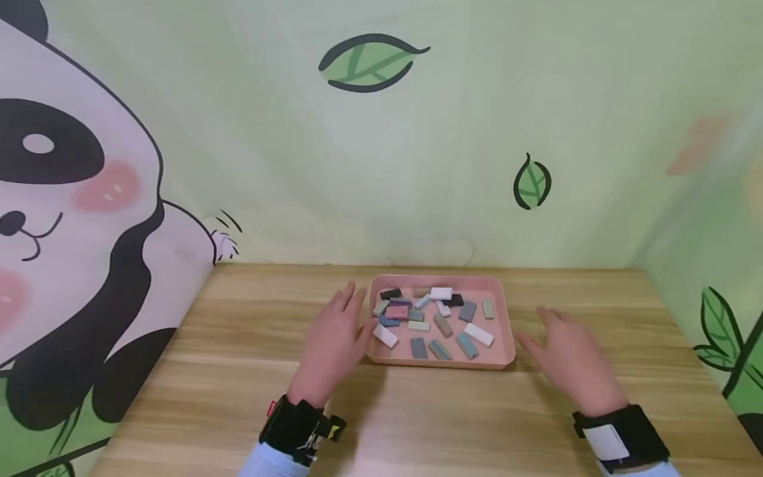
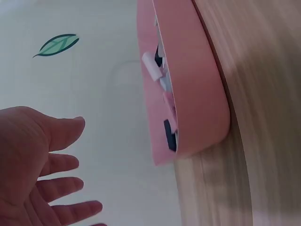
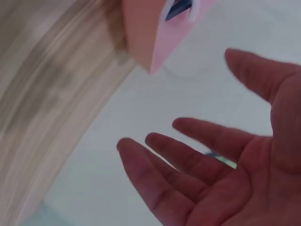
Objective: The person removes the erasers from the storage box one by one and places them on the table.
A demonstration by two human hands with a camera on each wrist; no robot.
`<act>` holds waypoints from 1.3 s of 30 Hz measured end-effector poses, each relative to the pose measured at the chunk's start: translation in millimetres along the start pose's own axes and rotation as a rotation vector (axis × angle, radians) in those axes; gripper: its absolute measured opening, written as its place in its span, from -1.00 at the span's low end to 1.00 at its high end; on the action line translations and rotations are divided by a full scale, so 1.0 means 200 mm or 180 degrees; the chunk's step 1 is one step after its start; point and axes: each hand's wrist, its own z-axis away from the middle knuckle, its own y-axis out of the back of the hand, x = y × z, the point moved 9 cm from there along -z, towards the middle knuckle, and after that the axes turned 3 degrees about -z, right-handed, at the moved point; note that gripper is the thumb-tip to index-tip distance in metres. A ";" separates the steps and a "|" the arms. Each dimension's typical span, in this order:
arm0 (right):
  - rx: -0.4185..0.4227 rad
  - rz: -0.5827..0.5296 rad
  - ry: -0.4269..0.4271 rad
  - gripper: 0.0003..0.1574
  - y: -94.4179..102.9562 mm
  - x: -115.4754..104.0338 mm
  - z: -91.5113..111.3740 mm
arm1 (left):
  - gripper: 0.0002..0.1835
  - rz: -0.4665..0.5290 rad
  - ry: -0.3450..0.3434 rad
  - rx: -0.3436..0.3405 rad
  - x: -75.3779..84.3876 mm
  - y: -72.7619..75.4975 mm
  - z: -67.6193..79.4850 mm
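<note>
A shallow pink tray (image 1: 453, 363) lies on the wooden table, holding several small rectangular blocks in white, grey, blue, black, pink and green. Just left of the tray is my left hand (image 1: 335, 341), its fingers extended and its thumb close to the tray's left rim. My right hand (image 1: 569, 358) hovers off the tray's right side with fingers spread and nothing in them. In the left wrist view the tray's tall side wall (image 2: 195, 84) stands beyond the fingers, with a white block (image 2: 152, 66) showing inside. The right wrist view shows the palm and spread fingers (image 3: 146, 174) below a tray corner (image 3: 143, 42).
The wooden table (image 1: 453, 424) meets a pale green wall (image 1: 268, 146) behind the tray. That wall carries a printed panda (image 1: 65, 232) on the left and leaf drawings. Both wrists wear black straps (image 1: 292, 427) over light blue sleeves.
</note>
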 end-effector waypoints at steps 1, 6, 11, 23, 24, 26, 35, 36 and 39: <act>-0.0041 -0.0070 -0.0046 -0.04 -0.01 -0.01 -0.02 | -0.34 0.0042 -0.0073 -0.0013 0.03 -0.02 -0.02; -0.0300 -0.0503 -0.0341 -0.13 -0.12 0.00 -0.12 | -0.43 0.0243 -0.0358 -0.0186 0.15 -0.14 -0.12; -0.0325 -0.0604 -0.0526 -0.32 -0.21 0.04 -0.19 | -0.51 0.0299 -0.0430 -0.0322 0.21 -0.23 -0.19; -0.0366 -0.0811 -0.0837 -0.67 -0.30 0.08 -0.21 | -0.65 0.0022 -0.0413 -0.0526 0.20 -0.39 -0.26; -0.0360 -0.0819 -0.0855 -0.71 -0.31 0.08 -0.22 | -0.66 0.0013 -0.0400 -0.0548 0.19 -0.40 -0.27; -0.0339 -0.0809 -0.0887 -0.73 -0.31 0.09 -0.22 | -0.70 0.0011 -0.0383 -0.0581 0.19 -0.41 -0.26; -0.0348 -0.0721 -0.0952 -0.75 -0.30 0.09 -0.23 | -0.69 0.0076 -0.0244 -0.0709 0.18 -0.45 -0.26; -0.0367 -0.0736 -0.0979 -0.75 -0.30 0.09 -0.23 | -0.69 0.0082 -0.0240 -0.0696 0.18 -0.45 -0.26; -0.0412 -0.0761 -0.1034 -0.76 -0.30 0.09 -0.23 | -0.71 0.0064 -0.0247 -0.0651 0.17 -0.45 -0.26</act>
